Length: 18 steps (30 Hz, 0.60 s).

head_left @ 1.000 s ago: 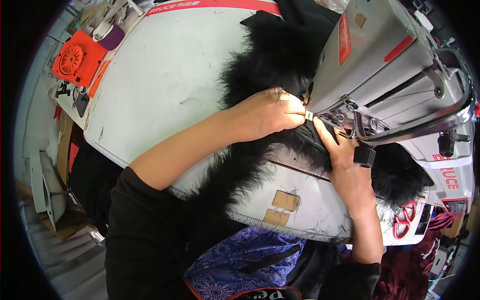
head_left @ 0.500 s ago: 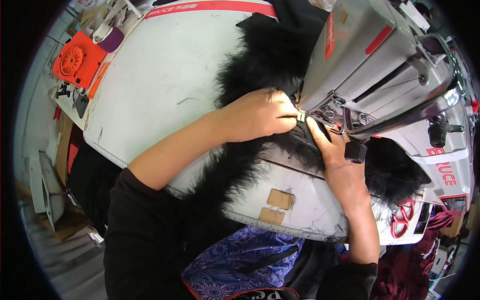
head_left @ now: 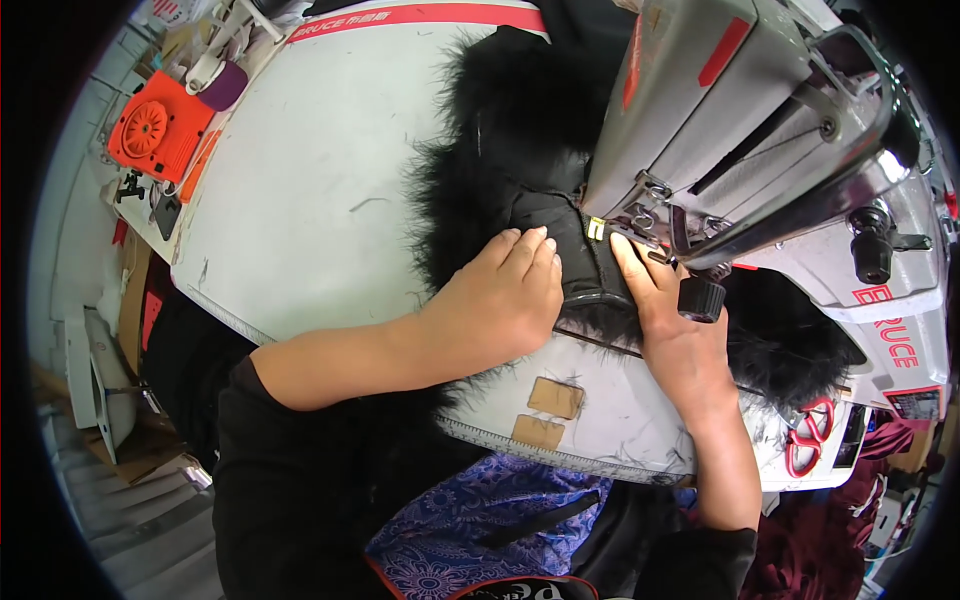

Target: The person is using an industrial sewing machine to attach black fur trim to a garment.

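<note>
Your left hand (head_left: 510,290) sits flat on the fabric (head_left: 560,225), right hand (head_left: 680,320) reaches in from the worktop's near edge (head_left: 580,460), fingers spread.

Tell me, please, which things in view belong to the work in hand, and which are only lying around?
In use:
- black fur-trimmed piece, under both hands
- sewing machine

Apparently just lying about:
- red-handled scissors
- orange device with round grille

You worked in bright, fairly even light across the white tabletop (head_left: 310,190), with hard glare on the chrome bar (head_left: 893,168). The black fur (head_left: 440,215) swallowed most detail; the fisheye bent your table's front edge (head_left: 560,463), and the corners fell to black.
</note>
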Motion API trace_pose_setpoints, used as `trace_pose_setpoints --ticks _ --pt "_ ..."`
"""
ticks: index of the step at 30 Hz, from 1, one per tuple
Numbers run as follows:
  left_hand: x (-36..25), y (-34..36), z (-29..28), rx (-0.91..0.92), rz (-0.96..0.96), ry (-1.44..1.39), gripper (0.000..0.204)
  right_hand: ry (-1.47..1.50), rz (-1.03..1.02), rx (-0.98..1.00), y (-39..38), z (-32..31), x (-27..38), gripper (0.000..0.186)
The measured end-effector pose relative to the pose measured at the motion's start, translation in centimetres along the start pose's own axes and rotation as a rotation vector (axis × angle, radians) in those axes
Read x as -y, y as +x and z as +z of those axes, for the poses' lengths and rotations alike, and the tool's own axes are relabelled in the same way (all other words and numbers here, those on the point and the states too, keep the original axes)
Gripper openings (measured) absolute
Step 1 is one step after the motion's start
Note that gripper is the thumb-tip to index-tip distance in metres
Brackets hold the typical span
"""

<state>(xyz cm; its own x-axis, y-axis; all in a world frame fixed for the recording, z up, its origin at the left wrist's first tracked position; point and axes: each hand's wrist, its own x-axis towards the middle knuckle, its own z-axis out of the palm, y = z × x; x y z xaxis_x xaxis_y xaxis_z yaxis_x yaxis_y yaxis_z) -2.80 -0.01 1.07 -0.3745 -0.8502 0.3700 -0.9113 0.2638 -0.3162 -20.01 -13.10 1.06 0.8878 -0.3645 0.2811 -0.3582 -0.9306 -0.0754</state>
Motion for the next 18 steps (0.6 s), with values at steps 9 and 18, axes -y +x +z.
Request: trace_pose_setpoints --ticks 9,18 --pt "0.9 0.6 1.0 -0.041 -0.186 -0.101 0.018 0.066 0.011 0.038 0.4 -0.6 0.3 0.057" --pt "2.5 1.5 2.1 0.001 -0.322 -0.357 0.044 0.054 -0.117 -0.12 0.8 0.4 0.1 0.054"
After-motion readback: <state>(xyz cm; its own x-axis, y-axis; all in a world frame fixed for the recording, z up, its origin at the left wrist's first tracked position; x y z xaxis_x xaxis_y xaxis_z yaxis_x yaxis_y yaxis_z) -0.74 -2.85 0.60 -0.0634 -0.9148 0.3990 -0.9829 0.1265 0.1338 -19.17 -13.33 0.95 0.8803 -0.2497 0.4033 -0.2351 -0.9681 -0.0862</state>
